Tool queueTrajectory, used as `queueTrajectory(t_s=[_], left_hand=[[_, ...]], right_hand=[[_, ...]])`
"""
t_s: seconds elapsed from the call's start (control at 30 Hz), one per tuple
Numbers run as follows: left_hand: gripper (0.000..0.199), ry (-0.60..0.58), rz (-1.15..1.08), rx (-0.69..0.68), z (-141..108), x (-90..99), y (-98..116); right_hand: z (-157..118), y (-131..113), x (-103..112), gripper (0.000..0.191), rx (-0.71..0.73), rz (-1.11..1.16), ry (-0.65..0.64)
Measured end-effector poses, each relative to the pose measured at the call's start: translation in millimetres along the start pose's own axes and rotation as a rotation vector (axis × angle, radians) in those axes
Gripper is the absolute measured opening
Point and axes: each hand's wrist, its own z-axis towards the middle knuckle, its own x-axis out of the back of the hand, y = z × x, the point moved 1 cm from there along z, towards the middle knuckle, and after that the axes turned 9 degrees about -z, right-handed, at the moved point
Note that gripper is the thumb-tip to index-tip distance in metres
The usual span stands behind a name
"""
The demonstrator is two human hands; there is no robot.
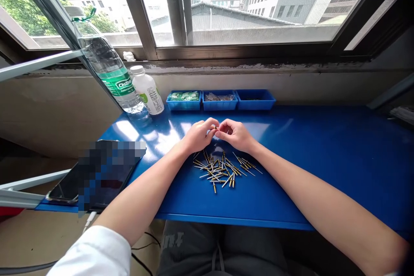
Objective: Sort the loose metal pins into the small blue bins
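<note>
Above the pile, my left hand (201,134) and my right hand (235,134) meet with their fingertips close together. My left thumb and fingers pinch a small brass-coloured piece (214,127) that looks like a blind rivet, mostly hidden by the fingers. The right hand's thumb and index finger are also pressed together at that spot; what lies between them is too small to make out. Just below the hands, many blind rivets (223,170) with gold bodies and silver pins lie scattered on the blue table (190,202).
Three blue bins stand along the wall: one with green packets (184,105), one with greyish packets (220,105), one with dark contents (255,105). At the left are a large water bottle (111,64), a white bottle (148,95) and a dark tablet-like device (110,181), partly blurred.
</note>
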Motion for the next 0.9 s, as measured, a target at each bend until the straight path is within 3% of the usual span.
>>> queueTrajectory(t_s=[0.13, 0.27, 0.43, 0.63, 0.77, 0.9], left_hand=[[0.01, 0.155, -0.074, 0.056, 1.6, -0.2, -0.7], [0.019, 0.262, -0.077, -0.02, 4.0, 0.8, -0.9], [0.024, 0.283, -0.053, -0.099, 5.2, 1.9, -5.6], [0.022, 0.233, 0.004, -0.045, 5.5, 0.2, -7.2], [0.028, 0.259, 0.059, 0.04, 7.4, 3.8, -10.3], [0.02, 0.304, 0.063, 0.185, 8.9, 13.5, -25.9]], right_hand=[[-0.3, -3.0, 0.4, 0.035, 0.048, -0.01, 0.018], [1.6, -4.4, -1.0, 0.027, 0.062, -0.025, 0.031], [1.7, -5.7, 0.2, 0.03, 0.055, -0.032, 0.049], [1.2, -9.4, 4.1, 0.028, 0.078, -0.058, 0.039], [7.9, 8.5, 18.4, 0.024, -0.035, -0.069, 0.163], [17.0, 44.3, 45.8, 0.026, -0.212, 0.031, 0.432]])
